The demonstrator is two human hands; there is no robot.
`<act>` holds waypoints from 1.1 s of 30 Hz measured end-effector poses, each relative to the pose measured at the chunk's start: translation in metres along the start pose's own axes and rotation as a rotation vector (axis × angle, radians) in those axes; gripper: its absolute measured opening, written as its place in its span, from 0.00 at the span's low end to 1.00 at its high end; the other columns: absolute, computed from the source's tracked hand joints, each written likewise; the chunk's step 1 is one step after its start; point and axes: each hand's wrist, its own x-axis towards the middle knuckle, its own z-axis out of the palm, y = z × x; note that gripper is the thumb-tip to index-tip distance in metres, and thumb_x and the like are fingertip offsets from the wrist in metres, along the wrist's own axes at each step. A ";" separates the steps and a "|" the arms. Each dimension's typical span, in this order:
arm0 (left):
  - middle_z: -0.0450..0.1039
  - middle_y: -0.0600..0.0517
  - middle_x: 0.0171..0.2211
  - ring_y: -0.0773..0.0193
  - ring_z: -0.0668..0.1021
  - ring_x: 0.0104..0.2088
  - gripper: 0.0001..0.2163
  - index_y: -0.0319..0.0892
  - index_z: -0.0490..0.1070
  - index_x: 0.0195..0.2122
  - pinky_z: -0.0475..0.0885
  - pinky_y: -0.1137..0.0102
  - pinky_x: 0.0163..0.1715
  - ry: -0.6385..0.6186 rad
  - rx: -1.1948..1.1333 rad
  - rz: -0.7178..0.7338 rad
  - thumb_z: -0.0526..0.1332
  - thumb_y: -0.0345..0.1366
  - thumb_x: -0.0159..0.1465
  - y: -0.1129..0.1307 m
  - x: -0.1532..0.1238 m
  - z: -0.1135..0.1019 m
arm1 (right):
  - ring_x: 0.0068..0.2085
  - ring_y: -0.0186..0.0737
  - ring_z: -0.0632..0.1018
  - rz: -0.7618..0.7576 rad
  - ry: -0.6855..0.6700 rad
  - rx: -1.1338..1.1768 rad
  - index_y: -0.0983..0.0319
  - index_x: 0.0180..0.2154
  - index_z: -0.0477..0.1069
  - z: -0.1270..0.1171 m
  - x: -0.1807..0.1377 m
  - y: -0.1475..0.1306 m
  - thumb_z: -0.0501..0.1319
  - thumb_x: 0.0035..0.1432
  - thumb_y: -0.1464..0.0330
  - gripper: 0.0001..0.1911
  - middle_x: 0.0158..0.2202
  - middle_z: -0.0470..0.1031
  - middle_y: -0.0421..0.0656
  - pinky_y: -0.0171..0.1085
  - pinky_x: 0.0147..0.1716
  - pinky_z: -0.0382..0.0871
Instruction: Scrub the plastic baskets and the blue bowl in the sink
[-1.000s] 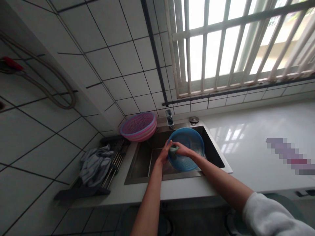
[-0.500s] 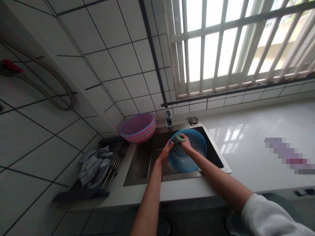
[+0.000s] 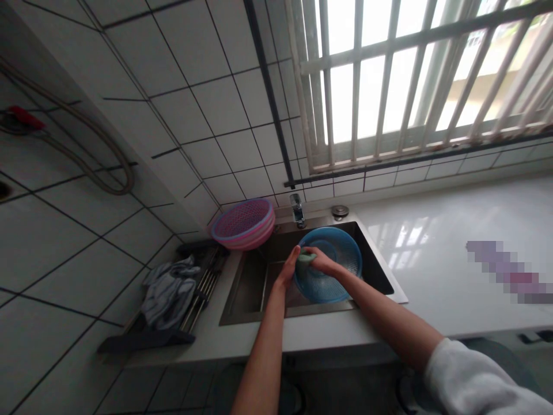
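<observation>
A blue plastic colander (image 3: pixel 341 291) is held tilted over the sink (image 3: pixel 242 297), its inside facing me. My left hand (image 3: pixel 288 269) is closed on the colander's left rim. In my right hand (image 3: pixel 322 260) is a green cloth (image 3: pixel 306 257), bunched up and pressed against the inner wall near that same rim. The two hands are close together. My left hand's fingers behind the rim are hidden.
Pink strainer baskets (image 3: pixel 244 227) sit at the sink's back left corner. Behind the sink stand a faucet (image 3: pixel 297 208) and a drain plug (image 3: pixel 340 211). A striped cloth (image 3: pixel 169 294) lies on a folding rack (image 3: pixel 203 291) at left. White countertop (image 3: pixel 432 271) extends to the right.
My right hand has moved the green cloth a little left and down, from the colander's inside toward its left rim. My left hand keeps its hold with hardly any shift.
</observation>
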 end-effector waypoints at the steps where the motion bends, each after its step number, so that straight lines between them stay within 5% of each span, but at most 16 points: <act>1: 0.78 0.44 0.57 0.46 0.75 0.63 0.34 0.43 0.76 0.58 0.66 0.55 0.65 -0.015 -0.003 0.013 0.68 0.63 0.59 0.000 0.000 0.001 | 0.36 0.41 0.76 -0.011 0.092 0.032 0.62 0.35 0.75 -0.002 0.002 0.000 0.66 0.47 0.62 0.14 0.33 0.78 0.41 0.37 0.39 0.71; 4: 0.78 0.44 0.58 0.46 0.75 0.62 0.30 0.44 0.75 0.58 0.65 0.54 0.65 -0.062 0.009 0.034 0.70 0.57 0.60 0.002 0.002 0.003 | 0.37 0.41 0.75 -0.025 0.281 0.091 0.62 0.37 0.74 -0.009 0.006 0.000 0.65 0.48 0.60 0.15 0.33 0.78 0.41 0.36 0.39 0.70; 11: 0.77 0.43 0.56 0.49 0.79 0.56 0.36 0.45 0.66 0.65 0.70 0.52 0.62 -0.017 0.025 0.027 0.73 0.50 0.59 -0.003 -0.002 0.002 | 0.48 0.48 0.77 -0.051 0.258 -0.053 0.61 0.43 0.77 -0.015 0.005 0.016 0.68 0.46 0.62 0.21 0.45 0.80 0.47 0.44 0.52 0.71; 15: 0.69 0.44 0.66 0.50 0.76 0.62 0.41 0.54 0.57 0.72 0.68 0.54 0.64 -0.030 -0.011 0.027 0.71 0.52 0.61 -0.006 -0.001 0.001 | 0.47 0.50 0.79 -0.061 -0.009 -0.127 0.61 0.43 0.79 -0.009 0.004 0.026 0.68 0.44 0.67 0.20 0.45 0.82 0.47 0.46 0.52 0.73; 20: 0.70 0.45 0.66 0.47 0.72 0.66 0.34 0.51 0.68 0.66 0.66 0.54 0.67 0.036 0.013 0.033 0.67 0.59 0.62 -0.007 0.006 -0.002 | 0.38 0.45 0.79 -0.051 -0.311 -0.151 0.63 0.40 0.80 -0.002 0.003 0.022 0.67 0.43 0.69 0.17 0.38 0.82 0.44 0.41 0.43 0.74; 22: 0.72 0.44 0.64 0.46 0.73 0.65 0.33 0.48 0.71 0.64 0.66 0.54 0.67 0.036 0.015 0.019 0.68 0.59 0.62 -0.007 0.006 -0.002 | 0.39 0.45 0.79 -0.062 -0.248 -0.121 0.63 0.39 0.80 -0.001 0.003 0.016 0.67 0.45 0.68 0.16 0.38 0.82 0.44 0.41 0.44 0.74; 28: 0.73 0.45 0.64 0.46 0.72 0.66 0.33 0.48 0.70 0.65 0.63 0.52 0.68 -0.080 -0.010 0.037 0.68 0.57 0.63 -0.001 0.001 0.004 | 0.41 0.44 0.77 -0.068 0.267 0.059 0.62 0.38 0.75 -0.011 0.008 0.006 0.65 0.47 0.61 0.16 0.38 0.80 0.43 0.38 0.43 0.72; 33: 0.69 0.46 0.68 0.46 0.68 0.69 0.32 0.49 0.69 0.66 0.61 0.52 0.69 -0.106 0.064 0.086 0.68 0.56 0.64 0.003 -0.003 0.008 | 0.39 0.42 0.76 -0.008 0.440 0.218 0.60 0.40 0.72 -0.020 0.013 0.003 0.62 0.46 0.60 0.18 0.38 0.79 0.43 0.36 0.39 0.72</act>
